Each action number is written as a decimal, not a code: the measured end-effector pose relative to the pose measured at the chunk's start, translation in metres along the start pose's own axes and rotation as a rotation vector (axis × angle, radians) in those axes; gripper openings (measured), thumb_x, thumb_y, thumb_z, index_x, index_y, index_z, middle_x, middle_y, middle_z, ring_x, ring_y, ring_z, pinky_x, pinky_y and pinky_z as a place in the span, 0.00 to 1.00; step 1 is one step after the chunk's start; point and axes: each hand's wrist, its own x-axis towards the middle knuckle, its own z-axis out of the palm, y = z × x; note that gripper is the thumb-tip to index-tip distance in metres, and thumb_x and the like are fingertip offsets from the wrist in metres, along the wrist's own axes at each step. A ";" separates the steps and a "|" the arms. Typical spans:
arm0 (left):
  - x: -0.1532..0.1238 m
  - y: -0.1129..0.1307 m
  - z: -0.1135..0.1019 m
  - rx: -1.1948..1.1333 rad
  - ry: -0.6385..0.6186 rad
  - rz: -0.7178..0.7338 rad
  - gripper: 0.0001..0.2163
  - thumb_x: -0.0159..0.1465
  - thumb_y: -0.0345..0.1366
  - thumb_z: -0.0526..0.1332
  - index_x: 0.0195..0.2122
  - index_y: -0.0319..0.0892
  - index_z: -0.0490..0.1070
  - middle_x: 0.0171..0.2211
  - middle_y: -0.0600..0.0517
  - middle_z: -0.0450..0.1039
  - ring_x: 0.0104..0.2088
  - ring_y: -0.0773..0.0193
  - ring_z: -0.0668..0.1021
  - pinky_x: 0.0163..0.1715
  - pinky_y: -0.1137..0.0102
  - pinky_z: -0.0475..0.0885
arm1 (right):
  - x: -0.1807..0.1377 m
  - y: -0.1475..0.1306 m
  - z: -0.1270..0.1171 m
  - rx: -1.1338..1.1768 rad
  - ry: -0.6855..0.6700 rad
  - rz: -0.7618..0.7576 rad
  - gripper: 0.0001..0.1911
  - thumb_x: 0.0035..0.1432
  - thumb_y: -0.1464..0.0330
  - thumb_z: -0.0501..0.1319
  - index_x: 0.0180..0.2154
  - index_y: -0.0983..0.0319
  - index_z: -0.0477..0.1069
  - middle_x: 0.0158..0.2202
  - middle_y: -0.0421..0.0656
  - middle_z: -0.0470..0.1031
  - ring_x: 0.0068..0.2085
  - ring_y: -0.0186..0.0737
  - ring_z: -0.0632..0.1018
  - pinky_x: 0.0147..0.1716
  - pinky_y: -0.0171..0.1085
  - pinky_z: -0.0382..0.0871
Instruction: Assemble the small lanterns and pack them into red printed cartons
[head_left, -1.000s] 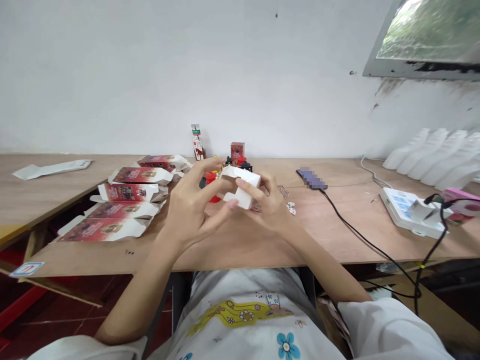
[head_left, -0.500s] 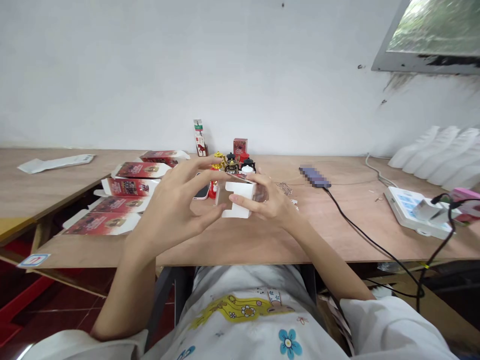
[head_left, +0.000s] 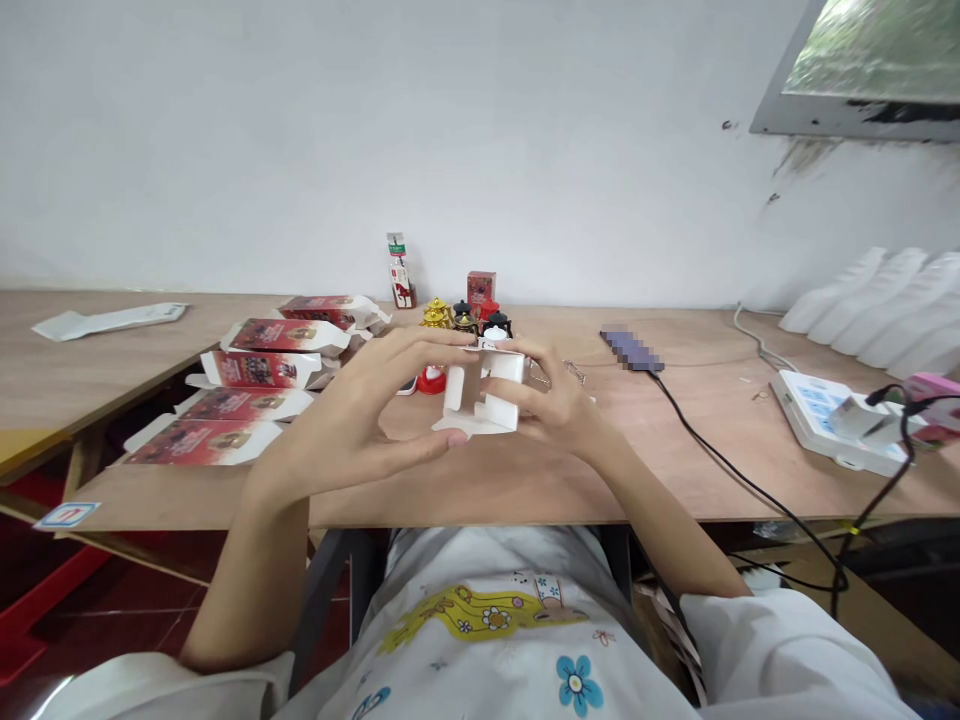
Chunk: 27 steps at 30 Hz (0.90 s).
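Note:
Above the table, a small cardboard box [head_left: 491, 421] is held between my two hands, its open end with white flaps facing me. My left hand [head_left: 352, 400] has its fingers along the top edge and its thumb at the lower flap. From the right side, my right hand [head_left: 559, 405] grips the box, with a finger reaching in at the side flap. Just behind it stand several small pot-shaped ornaments: a gold one [head_left: 436, 313], a white one [head_left: 495, 335] and black ones, partly hidden by the box and fingers.
Several flattened or part-folded red boxes [head_left: 214, 440] lie to the left. A closed red box [head_left: 481, 288] and a packet [head_left: 401, 275] stand near the wall. At right are a phone [head_left: 631, 348] on a black cable and a power strip [head_left: 832, 425].
The box has turned so its open end and inside show more, with the lower flap folded down toward me. My left thumb has moved down to that flap.

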 end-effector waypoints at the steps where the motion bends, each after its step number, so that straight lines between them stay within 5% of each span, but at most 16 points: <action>1: 0.000 -0.003 0.001 -0.070 -0.008 0.028 0.25 0.60 0.46 0.64 0.58 0.53 0.64 0.59 0.48 0.68 0.61 0.51 0.69 0.60 0.52 0.67 | 0.001 -0.003 -0.004 0.068 -0.008 0.004 0.14 0.61 0.64 0.61 0.49 0.52 0.70 0.55 0.48 0.63 0.59 0.47 0.69 0.54 0.49 0.71; 6: 0.005 -0.024 0.014 -0.406 0.037 0.184 0.42 0.51 0.50 0.71 0.65 0.57 0.54 0.60 0.46 0.66 0.59 0.48 0.71 0.59 0.52 0.68 | 0.011 -0.014 -0.018 0.478 -0.146 -0.029 0.14 0.58 0.61 0.65 0.46 0.55 0.71 0.57 0.47 0.65 0.59 0.44 0.69 0.57 0.48 0.68; 13: 0.017 -0.031 0.035 -0.346 -0.037 0.149 0.40 0.51 0.50 0.72 0.63 0.50 0.59 0.59 0.43 0.67 0.55 0.49 0.73 0.53 0.58 0.71 | 0.008 -0.012 -0.016 0.739 -0.063 0.149 0.07 0.61 0.63 0.62 0.41 0.55 0.73 0.59 0.45 0.64 0.60 0.45 0.70 0.59 0.49 0.67; 19: 0.018 -0.029 0.044 0.045 0.105 0.134 0.32 0.58 0.49 0.67 0.61 0.46 0.61 0.54 0.42 0.69 0.53 0.52 0.74 0.50 0.59 0.71 | 0.011 -0.025 -0.026 0.468 -0.029 0.157 0.15 0.60 0.60 0.61 0.48 0.56 0.69 0.59 0.49 0.64 0.61 0.49 0.67 0.60 0.54 0.63; 22: 0.017 -0.026 0.045 0.221 0.169 0.160 0.26 0.61 0.49 0.63 0.58 0.46 0.64 0.53 0.42 0.69 0.51 0.52 0.74 0.49 0.59 0.71 | 0.015 -0.036 -0.025 0.232 0.058 0.158 0.08 0.59 0.63 0.62 0.41 0.56 0.72 0.58 0.47 0.65 0.60 0.49 0.67 0.58 0.54 0.65; 27: 0.016 -0.027 0.034 0.122 0.140 0.183 0.31 0.55 0.53 0.67 0.58 0.48 0.65 0.53 0.43 0.69 0.52 0.51 0.73 0.51 0.58 0.69 | 0.010 -0.035 -0.023 0.057 0.234 0.029 0.05 0.57 0.69 0.62 0.31 0.52 0.74 0.54 0.41 0.68 0.57 0.49 0.70 0.54 0.54 0.66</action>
